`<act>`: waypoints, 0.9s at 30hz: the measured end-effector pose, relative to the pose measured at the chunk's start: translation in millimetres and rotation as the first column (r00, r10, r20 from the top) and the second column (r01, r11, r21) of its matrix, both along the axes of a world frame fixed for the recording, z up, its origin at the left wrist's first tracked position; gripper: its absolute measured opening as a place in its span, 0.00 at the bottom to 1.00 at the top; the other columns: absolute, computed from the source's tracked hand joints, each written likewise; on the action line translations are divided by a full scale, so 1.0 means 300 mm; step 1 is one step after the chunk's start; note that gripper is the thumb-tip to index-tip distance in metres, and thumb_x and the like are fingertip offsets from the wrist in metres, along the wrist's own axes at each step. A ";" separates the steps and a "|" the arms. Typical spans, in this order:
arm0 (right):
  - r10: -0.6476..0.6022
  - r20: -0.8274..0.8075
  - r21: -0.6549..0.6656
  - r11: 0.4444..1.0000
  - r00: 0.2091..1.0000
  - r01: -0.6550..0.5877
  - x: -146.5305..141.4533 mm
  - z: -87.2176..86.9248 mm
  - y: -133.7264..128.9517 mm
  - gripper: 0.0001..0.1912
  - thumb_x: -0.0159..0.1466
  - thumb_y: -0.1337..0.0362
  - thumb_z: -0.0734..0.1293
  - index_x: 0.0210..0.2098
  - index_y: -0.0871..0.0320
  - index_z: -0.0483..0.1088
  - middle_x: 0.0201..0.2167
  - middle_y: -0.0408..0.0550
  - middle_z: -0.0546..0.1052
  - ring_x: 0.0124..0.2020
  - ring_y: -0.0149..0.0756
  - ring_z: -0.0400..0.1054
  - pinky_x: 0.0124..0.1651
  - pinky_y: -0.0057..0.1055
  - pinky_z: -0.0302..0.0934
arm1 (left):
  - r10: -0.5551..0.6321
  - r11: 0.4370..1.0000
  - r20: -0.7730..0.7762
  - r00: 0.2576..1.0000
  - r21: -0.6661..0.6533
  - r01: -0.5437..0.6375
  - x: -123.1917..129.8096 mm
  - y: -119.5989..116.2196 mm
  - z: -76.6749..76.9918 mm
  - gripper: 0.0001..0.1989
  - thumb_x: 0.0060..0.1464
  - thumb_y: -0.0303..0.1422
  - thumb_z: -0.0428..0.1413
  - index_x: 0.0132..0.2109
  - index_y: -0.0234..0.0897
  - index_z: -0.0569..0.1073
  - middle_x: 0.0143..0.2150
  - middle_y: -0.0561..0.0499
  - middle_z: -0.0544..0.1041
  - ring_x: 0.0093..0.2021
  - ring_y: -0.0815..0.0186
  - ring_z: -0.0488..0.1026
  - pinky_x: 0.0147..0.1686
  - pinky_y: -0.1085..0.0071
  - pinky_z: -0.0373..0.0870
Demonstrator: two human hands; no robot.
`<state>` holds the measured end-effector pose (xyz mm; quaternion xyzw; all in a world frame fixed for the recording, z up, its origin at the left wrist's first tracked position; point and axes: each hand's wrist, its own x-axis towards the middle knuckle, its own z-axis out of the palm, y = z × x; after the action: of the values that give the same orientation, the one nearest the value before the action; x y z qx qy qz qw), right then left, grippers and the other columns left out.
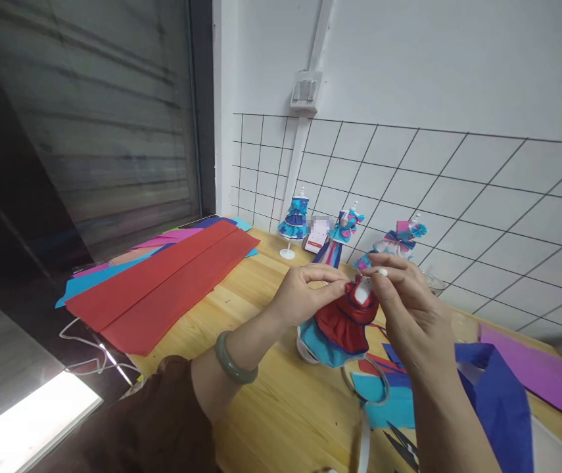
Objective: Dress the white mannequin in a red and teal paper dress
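A small white dress form point(363, 290) wears a doll dress point(342, 322) with red ruffles over a turquoise layer. The form leans on the table in front of me. My left hand point(305, 292) comes from the left, thumb and fingers pinched on the red cloth at the dress's upper edge. On the other side, my right hand point(409, 315) is closed by the top of the form, thumb against fingers. A small white spot shows at its thumb tip; what it pinches I cannot make out. A green bangle point(235, 359) circles my left wrist.
Behind stand dressed mini forms, one in blue tiers point(294, 219), and a phone point(317, 234). Red fabric point(167, 282) tops a stack at left. At right lie blue cloth point(495, 394), purple cloth point(537, 371), turquoise scraps point(392, 404), a tape roll point(384, 387) and black scissors point(401, 447).
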<state>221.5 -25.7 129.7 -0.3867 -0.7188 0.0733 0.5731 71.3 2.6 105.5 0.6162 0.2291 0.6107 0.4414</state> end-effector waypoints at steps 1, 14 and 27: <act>0.025 -0.003 -0.014 1.000 1.000 -0.025 0.001 -0.002 0.001 0.09 0.65 0.60 0.62 0.33 0.53 0.73 0.44 0.48 0.71 0.52 0.40 0.63 0.53 0.39 0.55 | -0.027 0.999 0.014 1.000 -0.022 0.028 0.002 0.001 -0.001 0.06 0.45 0.33 0.61 0.29 0.34 0.79 0.34 0.47 0.78 0.42 0.61 0.73 0.48 0.64 0.67; 0.094 0.100 -0.035 0.995 0.991 -0.091 0.011 -0.011 0.004 0.15 0.66 0.57 0.59 0.30 0.53 0.73 0.36 0.47 0.74 0.40 0.39 0.66 0.43 0.38 0.59 | -0.239 0.909 0.202 0.950 -0.298 0.292 0.006 0.032 -0.006 0.15 0.35 0.36 0.68 0.32 0.32 0.77 0.28 0.50 0.78 0.30 0.69 0.73 0.39 0.68 0.69; 0.025 -0.018 -0.113 0.993 1.000 -0.027 0.037 -0.033 0.028 0.14 0.65 0.55 0.59 0.34 0.54 0.73 0.34 0.46 0.75 0.38 0.38 0.69 0.44 0.36 0.62 | -0.191 0.973 -0.044 0.981 -0.139 0.183 -0.029 0.062 -0.117 0.16 0.55 0.41 0.54 0.41 0.32 0.77 0.41 0.43 0.79 0.46 0.60 0.73 0.49 0.63 0.66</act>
<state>232.5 -17.2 119.7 -0.4086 -0.7136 0.1246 0.5552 62.7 21.2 70.5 0.6213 0.2232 0.5316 0.5307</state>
